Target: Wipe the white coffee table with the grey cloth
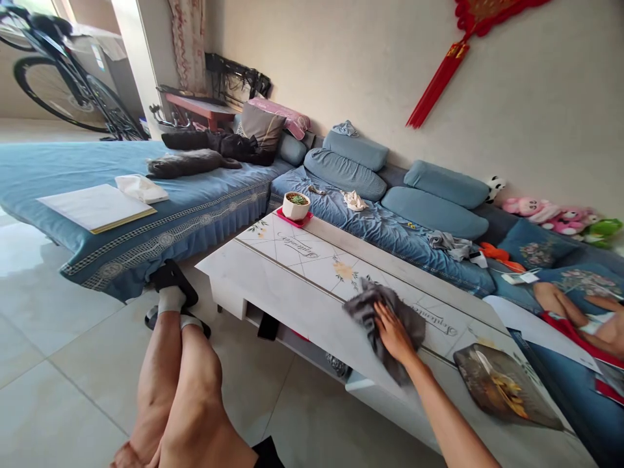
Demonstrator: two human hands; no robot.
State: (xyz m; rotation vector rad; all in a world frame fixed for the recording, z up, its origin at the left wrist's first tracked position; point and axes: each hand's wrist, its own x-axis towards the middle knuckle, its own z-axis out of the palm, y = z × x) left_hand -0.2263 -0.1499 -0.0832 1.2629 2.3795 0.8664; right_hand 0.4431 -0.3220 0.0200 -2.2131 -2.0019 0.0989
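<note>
My right hand [394, 333] presses down on a crumpled grey cloth [364, 308] lying on a white marble-look coffee table [287, 273]. The cloth bunches around my fingers and hangs partly over the table's near edge. To the right of my hand lies a dark, glossy, leaf-printed mat [504, 388], apart from the cloth. A small white pot with a succulent [296, 205] stands on a pink coaster at the table's far end. My left hand is out of view. My own bare legs [180, 390] cross in the lower left, ending in socks and black slippers.
A shelf under the tabletop holds a dark object [268, 326]. Behind the table runs a blue sofa [380, 227] with cushions, crumpled clothes and plush toys. A grey cat [185, 162] lies on a blue-covered bed [146, 227]. A bicycle [63, 84] stands at the far left.
</note>
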